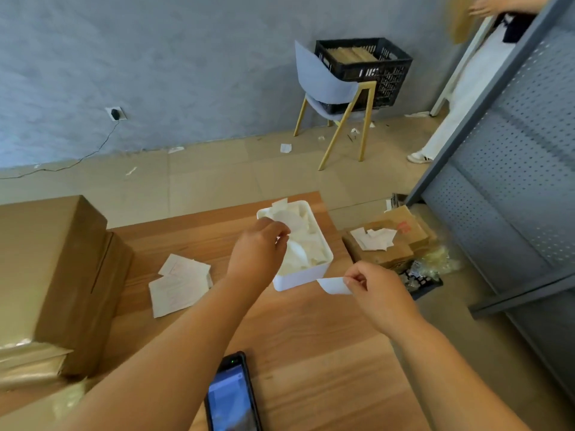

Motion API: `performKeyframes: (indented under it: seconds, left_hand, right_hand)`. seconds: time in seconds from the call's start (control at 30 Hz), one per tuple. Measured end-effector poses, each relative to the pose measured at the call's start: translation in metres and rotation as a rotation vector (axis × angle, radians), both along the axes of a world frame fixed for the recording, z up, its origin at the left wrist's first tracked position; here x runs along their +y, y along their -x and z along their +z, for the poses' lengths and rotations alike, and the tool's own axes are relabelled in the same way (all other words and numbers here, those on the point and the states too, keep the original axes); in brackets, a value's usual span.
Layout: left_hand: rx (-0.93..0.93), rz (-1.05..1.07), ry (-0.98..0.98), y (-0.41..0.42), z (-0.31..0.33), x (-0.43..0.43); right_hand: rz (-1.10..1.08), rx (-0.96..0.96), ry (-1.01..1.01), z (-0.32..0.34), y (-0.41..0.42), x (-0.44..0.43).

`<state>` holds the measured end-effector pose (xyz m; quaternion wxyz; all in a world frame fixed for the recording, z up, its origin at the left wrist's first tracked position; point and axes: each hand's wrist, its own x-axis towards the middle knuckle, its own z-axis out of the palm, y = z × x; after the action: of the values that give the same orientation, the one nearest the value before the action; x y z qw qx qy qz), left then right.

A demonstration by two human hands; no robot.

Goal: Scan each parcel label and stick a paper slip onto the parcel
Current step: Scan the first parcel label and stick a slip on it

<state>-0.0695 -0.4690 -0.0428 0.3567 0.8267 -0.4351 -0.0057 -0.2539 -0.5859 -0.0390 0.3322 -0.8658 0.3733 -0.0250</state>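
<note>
A white plastic bin (306,275) full of crumpled backing papers stands on the wooden table (311,337). My left hand (258,247) hovers over the bin, fingers pinched on a curled white backing paper (291,220). My right hand (376,290), to the right of the bin, pinches a small white paper slip (331,284) by its edge. Brown cardboard parcels (53,275) are stacked at the table's left. Loose white slips (180,283) lie beside them. A black handheld scanner (231,396) with a lit screen rests at the near edge.
An open cardboard box (389,244) with papers on it sits on the floor to the right, beside a grey perforated metal rack (513,181). A blue chair (329,88) carries a black crate (367,66). Another person (466,88) stands at the far right.
</note>
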Motion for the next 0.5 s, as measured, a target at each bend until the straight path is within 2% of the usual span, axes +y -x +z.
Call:
performKeyframes:
  seconds: [0.13,0.2,0.3,0.43,0.5]
  left_hand:
    - [-0.275,-0.084,-0.452,-0.013,-0.028,-0.028]
    - [-0.336,-0.099,-0.561,-0.014,-0.036,-0.030]
    - [-0.265,-0.091,-0.540,-0.013,-0.041,-0.022]
    - [-0.119,-0.074,-0.363,-0.004,-0.032,0.001]
    - [-0.029,-0.060,-0.253,0.004,-0.024,0.016]
  right_hand:
    - [-0.014,0.002,-0.017,-0.005,0.005,-0.010]
    - [-0.019,0.004,-0.023,-0.007,0.007,-0.012]
    - [-0.017,-0.008,-0.029,-0.012,0.009,-0.012]
    - [-0.013,-0.050,-0.026,-0.016,0.013,-0.005]
    - [-0.020,-0.070,-0.088,-0.016,0.015,0.002]
